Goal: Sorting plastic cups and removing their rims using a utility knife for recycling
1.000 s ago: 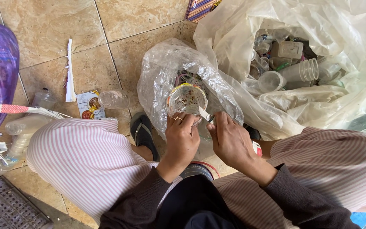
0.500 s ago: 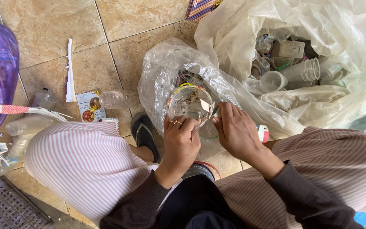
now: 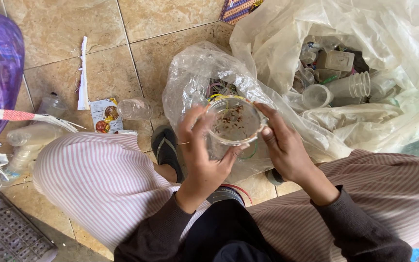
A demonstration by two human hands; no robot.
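The clear plastic cup (image 3: 233, 121) was round and shallow-looking from above, its mouth facing the camera, with reddish-brown flecks (food residue, perhaps) stuck inside. It was held off the tiled floor (image 3: 170, 19), above a crumpled clear plastic bag (image 3: 195, 77) between the knees.

Tan tiled floor (image 3: 170, 19): clear bottle (image 3: 135, 109), printed packet (image 3: 105, 115), white strip (image 3: 83, 73), plastic bags (image 3: 394, 111), black sandal (image 3: 167, 148).

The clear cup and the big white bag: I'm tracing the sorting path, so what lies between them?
In the head view, between the clear cup and the big white bag lies only the crumpled wall of the smaller clear bag.
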